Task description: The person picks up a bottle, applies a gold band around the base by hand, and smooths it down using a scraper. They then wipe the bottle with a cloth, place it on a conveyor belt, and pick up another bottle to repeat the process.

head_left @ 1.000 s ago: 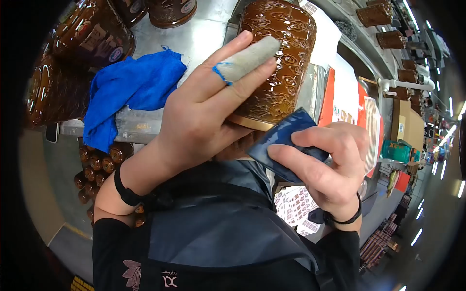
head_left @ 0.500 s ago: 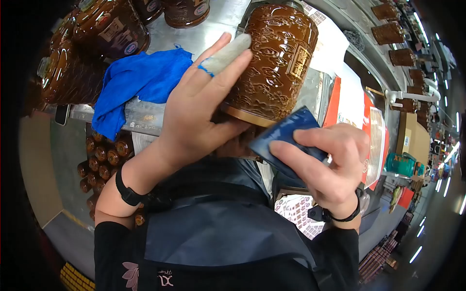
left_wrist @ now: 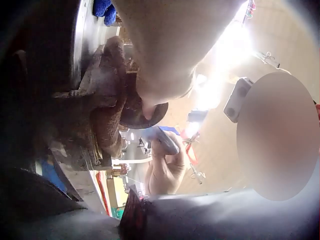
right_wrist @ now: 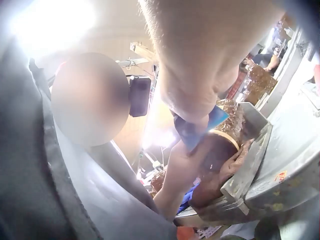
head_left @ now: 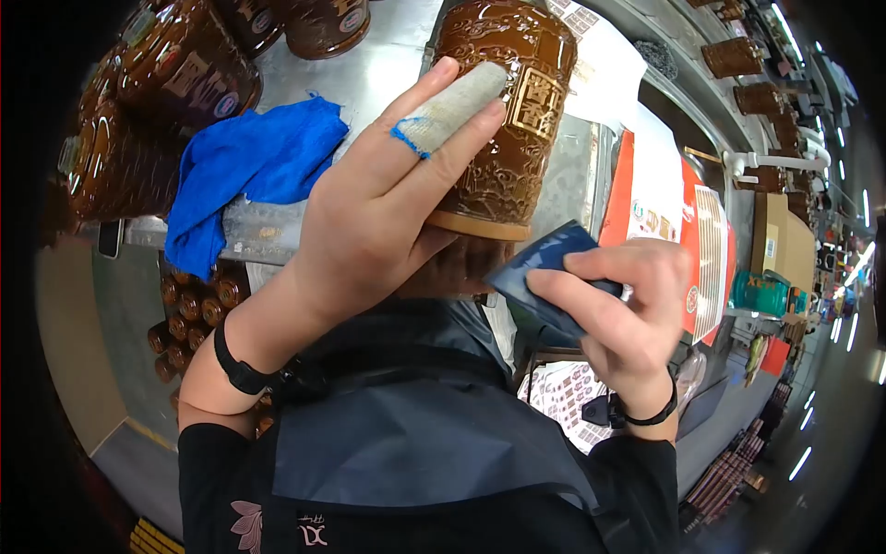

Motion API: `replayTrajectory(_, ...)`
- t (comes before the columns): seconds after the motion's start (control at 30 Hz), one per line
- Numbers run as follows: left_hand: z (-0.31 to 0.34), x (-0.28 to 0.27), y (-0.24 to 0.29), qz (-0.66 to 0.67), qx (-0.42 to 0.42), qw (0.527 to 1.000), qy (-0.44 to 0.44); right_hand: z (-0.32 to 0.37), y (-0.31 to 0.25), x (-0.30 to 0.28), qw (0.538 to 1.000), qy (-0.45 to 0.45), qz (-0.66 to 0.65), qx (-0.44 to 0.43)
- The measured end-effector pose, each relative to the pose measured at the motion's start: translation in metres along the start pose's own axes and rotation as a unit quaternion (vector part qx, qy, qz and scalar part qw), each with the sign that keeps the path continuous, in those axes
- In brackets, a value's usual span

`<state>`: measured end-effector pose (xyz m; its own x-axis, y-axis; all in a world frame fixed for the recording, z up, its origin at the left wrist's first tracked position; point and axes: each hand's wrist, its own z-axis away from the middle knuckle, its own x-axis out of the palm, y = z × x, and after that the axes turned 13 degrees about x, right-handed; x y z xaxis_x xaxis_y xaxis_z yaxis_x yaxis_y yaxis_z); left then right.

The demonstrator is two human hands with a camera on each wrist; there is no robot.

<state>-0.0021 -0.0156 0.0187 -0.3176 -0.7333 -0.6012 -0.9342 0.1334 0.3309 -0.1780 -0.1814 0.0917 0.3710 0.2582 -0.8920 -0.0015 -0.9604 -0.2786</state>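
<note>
A brown glazed jar (head_left: 489, 175) with raised patterns lies on its side on the metal bench, its pale base rim toward the body. A gold-framed label (head_left: 538, 100) shows on its upper face. My left hand (head_left: 369, 185) lies along the jar's left side with straight fingers; one wears a grey cloth finger sleeve (head_left: 452, 106). Its thumb is partly hidden near the base. Just right of the base, my right hand (head_left: 628, 305) pinches a flat blue scraper (head_left: 544, 268) between thumb and fingers, apart from the jar. The right wrist view shows the scraper (right_wrist: 216, 119) overlapping the jar.
A blue cloth (head_left: 258, 152) lies left of the left hand, with several brown jars (head_left: 185, 78) behind it. Red-and-white printed packaging (head_left: 660, 212) stands to the right. Sticker sheets (head_left: 568, 402) lie below the right hand. Smaller brown pieces (head_left: 194, 309) sit beneath the bench.
The jar has turned, bringing its gold-framed label into view and then further up its face. The left fingers drew back, then moved over the jar again. The right hand keeps its scraper beside the base.
</note>
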Motion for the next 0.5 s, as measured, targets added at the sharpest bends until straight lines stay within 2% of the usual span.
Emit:
replayTrajectory(0.03,0.002,-0.001,0.002,0.002,-0.004,1.000,0.001,-0.003,-0.007,0.001,0.999,0.033,-0.031,0.003)
replayTrajectory(0.13,0.003,-0.001,0.005,0.009,-0.022,1.000,0.000,-0.015,-0.009,0.005,0.999,0.040,0.001,-0.019)
replayTrajectory(0.27,0.009,0.001,-0.003,0.012,-0.015,1.000,0.009,-0.003,-0.002,0.010,1.000,0.016,-0.016,-0.008)
replayTrajectory(0.33,0.014,0.006,-0.007,0.036,-0.019,0.998,0.053,0.005,-0.004,0.005,1.000,0.007,-0.029,0.001)
replayTrajectory(0.4,0.019,0.011,-0.009,0.057,-0.024,0.996,0.070,0.011,-0.007,-0.004,0.997,-0.031,-0.033,0.055)
replayTrajectory(0.43,0.021,0.012,-0.009,0.078,-0.031,0.992,0.090,0.014,-0.004,-0.004,0.996,-0.011,-0.052,0.073)
replayTrajectory(0.5,0.027,0.011,-0.006,0.086,-0.051,0.993,0.070,0.016,-0.001,-0.007,0.991,-0.007,-0.072,0.112)
